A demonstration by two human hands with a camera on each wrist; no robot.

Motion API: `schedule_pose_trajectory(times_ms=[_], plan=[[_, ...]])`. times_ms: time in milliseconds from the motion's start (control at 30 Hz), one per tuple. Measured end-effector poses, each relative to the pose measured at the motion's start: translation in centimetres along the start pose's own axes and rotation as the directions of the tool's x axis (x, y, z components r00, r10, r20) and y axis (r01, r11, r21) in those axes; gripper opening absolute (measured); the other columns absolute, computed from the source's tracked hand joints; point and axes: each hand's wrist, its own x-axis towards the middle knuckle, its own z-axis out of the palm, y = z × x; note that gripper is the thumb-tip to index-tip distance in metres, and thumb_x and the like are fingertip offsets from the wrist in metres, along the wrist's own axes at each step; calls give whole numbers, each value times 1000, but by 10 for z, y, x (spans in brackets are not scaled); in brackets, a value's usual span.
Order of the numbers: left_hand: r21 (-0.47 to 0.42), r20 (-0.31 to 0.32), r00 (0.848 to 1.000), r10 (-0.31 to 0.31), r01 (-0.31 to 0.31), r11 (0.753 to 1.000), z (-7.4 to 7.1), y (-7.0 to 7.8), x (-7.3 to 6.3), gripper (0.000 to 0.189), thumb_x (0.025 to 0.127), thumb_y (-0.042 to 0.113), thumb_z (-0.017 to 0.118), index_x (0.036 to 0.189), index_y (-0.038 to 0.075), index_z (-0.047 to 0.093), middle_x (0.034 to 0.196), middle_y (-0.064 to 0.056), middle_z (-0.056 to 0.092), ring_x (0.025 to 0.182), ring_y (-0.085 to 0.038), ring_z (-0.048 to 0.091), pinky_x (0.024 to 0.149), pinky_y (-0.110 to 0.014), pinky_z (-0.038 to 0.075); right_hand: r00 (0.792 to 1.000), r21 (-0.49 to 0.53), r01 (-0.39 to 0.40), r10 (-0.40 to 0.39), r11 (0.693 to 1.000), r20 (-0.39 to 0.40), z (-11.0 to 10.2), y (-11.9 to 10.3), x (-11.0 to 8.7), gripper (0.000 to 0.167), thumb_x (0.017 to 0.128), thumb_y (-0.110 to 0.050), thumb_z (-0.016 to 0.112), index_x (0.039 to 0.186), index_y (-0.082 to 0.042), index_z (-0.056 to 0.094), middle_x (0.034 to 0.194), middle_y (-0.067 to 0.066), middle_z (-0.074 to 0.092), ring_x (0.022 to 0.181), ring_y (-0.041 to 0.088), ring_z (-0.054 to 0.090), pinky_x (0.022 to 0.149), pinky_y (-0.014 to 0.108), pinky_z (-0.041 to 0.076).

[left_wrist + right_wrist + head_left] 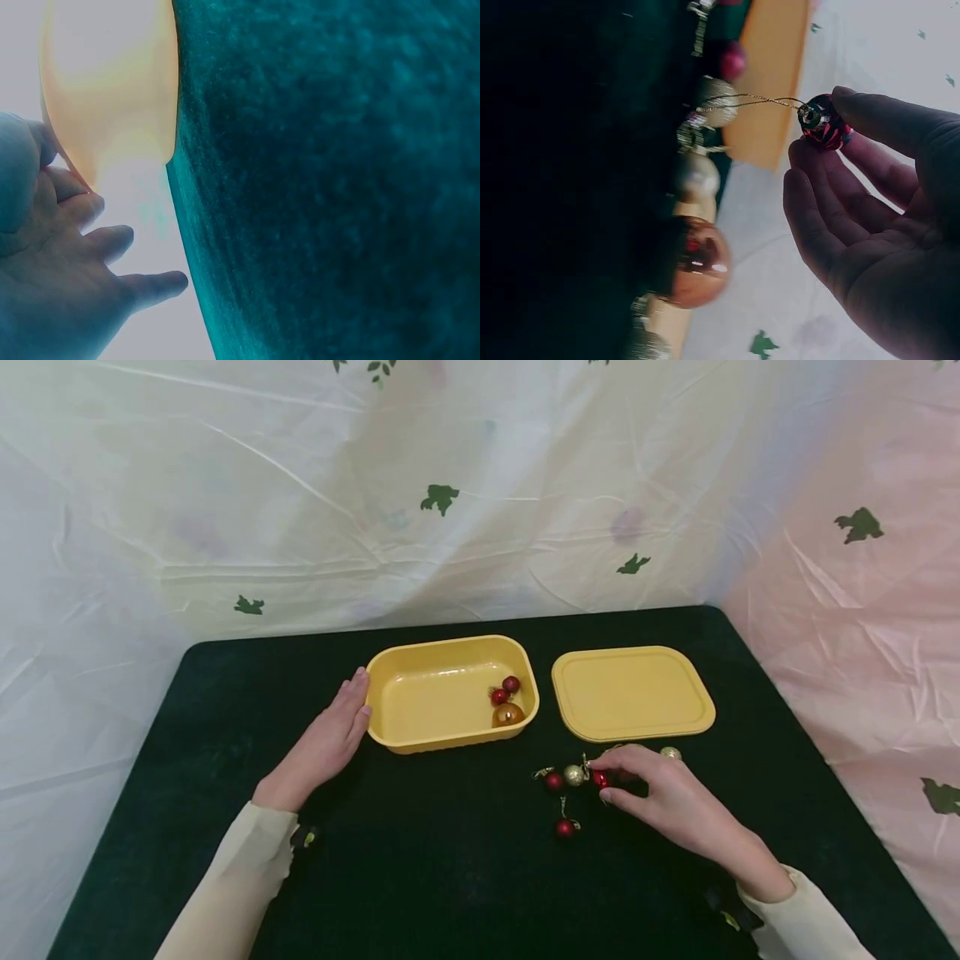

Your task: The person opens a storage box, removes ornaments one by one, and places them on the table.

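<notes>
My left hand (pixel 326 739) rests its fairly straight fingers along the left end of a yellow plastic box (pixel 423 697). Inside the box, toward its right end, lie two small red baubles (pixel 499 696) and a larger shiny gold bauble (pixel 508 717). Between thumb and fingertips my right hand (pixel 678 793) pinches a small shiny red bauble (pixel 825 126), whose gold string loop trails free in the right wrist view. Close to the left of those fingertips sit a gold glitter bauble (pixel 573 775) and a dark red bauble (pixel 553 782); another red bauble (pixel 565 828) lies nearer me.
The box's yellow lid (pixel 633 693) lies flat to the right of it. Behind my right hand a gold bauble (pixel 671 753) peeks out, and the right wrist view shows a large copper bauble (pixel 703 262) there. Patterned cloth (pixel 525 518) hangs behind the dark table (pixel 450 877).
</notes>
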Motion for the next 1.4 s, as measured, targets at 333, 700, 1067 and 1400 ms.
schedule_pose_trajectory(times_ms=[333,700,1067,1400], plan=[[-4,-2,1000,-5,5,1000,0,-2,0,67,115,32,36,167,14,-1,174,-8,0,159,-35,7,125,-57,15,995,-2,-4,4,1000,99,18,14,-2,33,91,-15,79,123,-19,70,117,-9,70,103,9,67,86,37,60],[-18,2,1000,-4,5,1000,2,-3,1,66,115,32,36,167,15,-1,174,-7,0,159,-35,6,125,-58,14,984,-16,-19,22,1000,177,27,23,-3,31,94,-17,77,123,-21,70,121,-7,70,108,12,67,88,39,59],[-10,3,1000,2,-2,1000,2,-3,3,66,115,31,36,167,15,-1,174,-7,0,159,-34,6,125,-57,15,981,-10,-16,18,1000,192,32,26,-2,32,93,-16,77,123,-19,70,119,-5,70,104,10,67,85,32,58],[-9,5,1000,-3,3,1000,2,-3,2,66,115,30,36,167,14,-1,174,-7,0,159,-34,6,125,-57,15,990,-43,-3,9,999,138,27,18,-5,37,90,-16,81,125,-19,69,118,-7,70,104,9,67,85,35,60]])
